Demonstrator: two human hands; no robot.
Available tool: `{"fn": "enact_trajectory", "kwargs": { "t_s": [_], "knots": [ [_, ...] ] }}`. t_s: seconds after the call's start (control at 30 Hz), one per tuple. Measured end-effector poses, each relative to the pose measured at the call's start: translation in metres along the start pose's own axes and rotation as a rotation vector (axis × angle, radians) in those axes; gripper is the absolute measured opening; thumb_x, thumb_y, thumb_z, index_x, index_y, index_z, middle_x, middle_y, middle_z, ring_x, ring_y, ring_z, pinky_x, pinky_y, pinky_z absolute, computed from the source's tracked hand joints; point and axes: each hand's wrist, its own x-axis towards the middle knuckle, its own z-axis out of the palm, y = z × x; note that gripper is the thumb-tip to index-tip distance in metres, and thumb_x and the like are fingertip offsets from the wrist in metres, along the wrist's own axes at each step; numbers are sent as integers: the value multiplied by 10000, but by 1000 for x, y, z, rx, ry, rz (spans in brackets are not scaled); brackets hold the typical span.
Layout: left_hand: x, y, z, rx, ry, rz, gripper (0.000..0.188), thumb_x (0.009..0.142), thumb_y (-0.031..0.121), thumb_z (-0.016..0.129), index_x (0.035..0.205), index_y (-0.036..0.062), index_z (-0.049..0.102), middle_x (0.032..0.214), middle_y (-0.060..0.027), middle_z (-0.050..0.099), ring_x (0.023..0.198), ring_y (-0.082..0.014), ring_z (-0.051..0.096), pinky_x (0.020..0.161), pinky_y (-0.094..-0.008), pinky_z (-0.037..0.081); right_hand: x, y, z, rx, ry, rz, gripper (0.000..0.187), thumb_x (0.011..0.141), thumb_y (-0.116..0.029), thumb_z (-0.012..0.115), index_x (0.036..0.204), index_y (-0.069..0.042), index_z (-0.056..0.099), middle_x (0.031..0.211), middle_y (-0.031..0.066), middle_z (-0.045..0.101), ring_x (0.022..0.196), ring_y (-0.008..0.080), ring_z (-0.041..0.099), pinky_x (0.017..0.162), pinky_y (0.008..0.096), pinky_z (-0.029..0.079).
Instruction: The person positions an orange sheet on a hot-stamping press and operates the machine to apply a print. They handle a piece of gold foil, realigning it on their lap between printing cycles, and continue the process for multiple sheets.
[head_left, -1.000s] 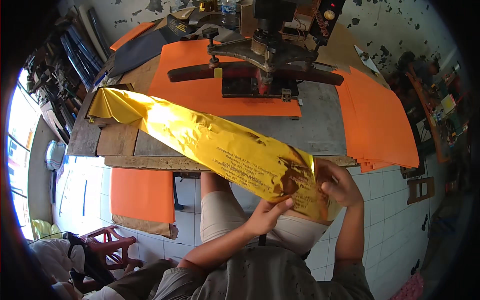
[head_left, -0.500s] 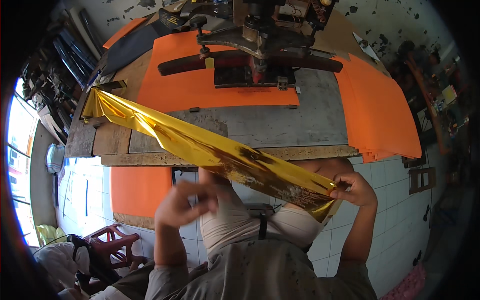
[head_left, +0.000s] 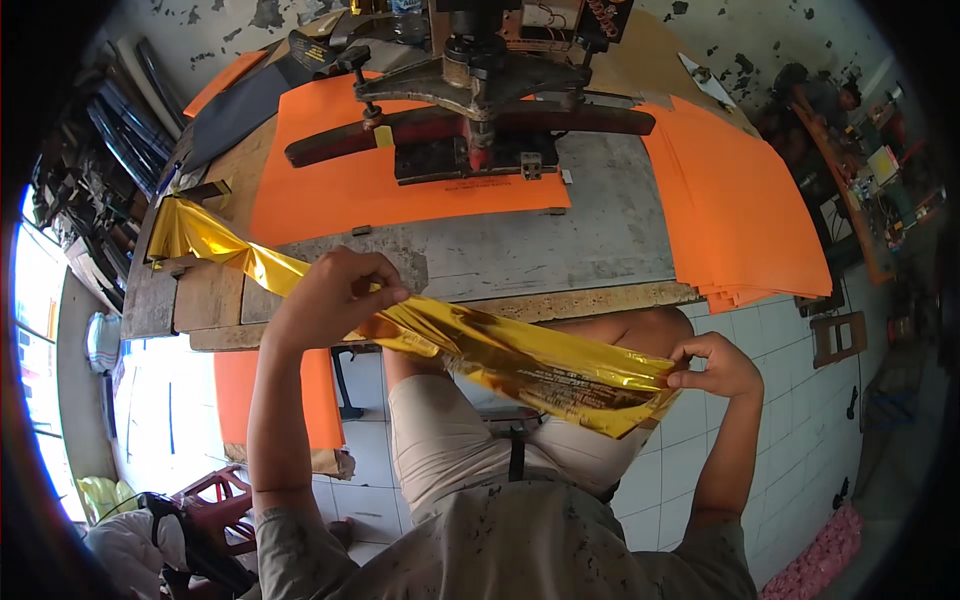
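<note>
A long strip of shiny gold foil (head_left: 520,350) stretches from the table's left corner down across my lap. Patches of it are dark or marked with worn-off print. My left hand (head_left: 335,292) pinches the strip partway along, just over the table's front edge. At the strip's right end, my right hand (head_left: 715,367) grips a corner between thumb and fingers. The far left end lies bunched on the table corner, under or against a dark bar (head_left: 212,190).
Beyond the foil stands a heavy metal press (head_left: 470,110) over an orange sheet (head_left: 320,205) on a grey plate (head_left: 480,252). A stack of orange sheets (head_left: 740,200) lies at the table's right. More orange sheets (head_left: 275,395) rest below the table's left front.
My left hand has moved up and forward from beside the foil and taken hold of its middle. The right hand keeps its grip; the view has shifted slightly.
</note>
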Motion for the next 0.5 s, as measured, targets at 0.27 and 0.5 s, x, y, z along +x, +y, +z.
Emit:
{"fn": "enact_trajectory", "kwargs": {
  "t_s": [0.27, 0.5],
  "knots": [
    [-35, -14, -32, -228, 22, -280, 218, 1034, 182, 703, 995, -20, 630, 753, -40, 683, 641, -52, 580, 605, -270, 486, 20, -1, -48, -74, 116, -180, 217, 972, -176, 744, 902, -2, 634, 818, 10, 629, 745, 101, 572, 731, 275, 496],
    [-3, -22, -10, 86, 394, -287, 255, 982, 218, 739, 950, -28, 681, 783, -112, 732, 667, -173, 674, 664, -325, 519, 104, -58, -97, -121, 281, 9, 231, 1008, -217, 726, 944, 1, 683, 784, -20, 628, 704, 48, 537, 637, 236, 428]
  ]
}}
